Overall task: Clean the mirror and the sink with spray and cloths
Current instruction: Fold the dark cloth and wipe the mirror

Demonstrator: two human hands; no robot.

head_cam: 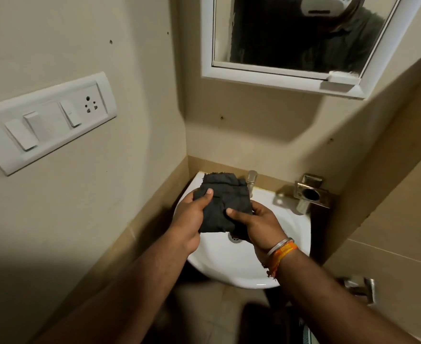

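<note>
A dark grey folded cloth (223, 199) is held over the white sink (288, 219). My left hand (192, 214) grips its left edge with the thumb on top. My right hand (254, 222) pinches its lower right part, thumb pressed on the cloth. The sink's drain (234, 238) shows just below the cloth. A white-framed mirror (291, 33) hangs on the wall above, reflecting a person in a dark shirt. No spray bottle is in sight.
A chrome tap (251, 178) stands at the back of the sink. A metal holder (308, 192) is fixed to the right wall. A white switch panel with a socket (48, 120) is on the left wall. Another metal fitting (360, 288) sits low right.
</note>
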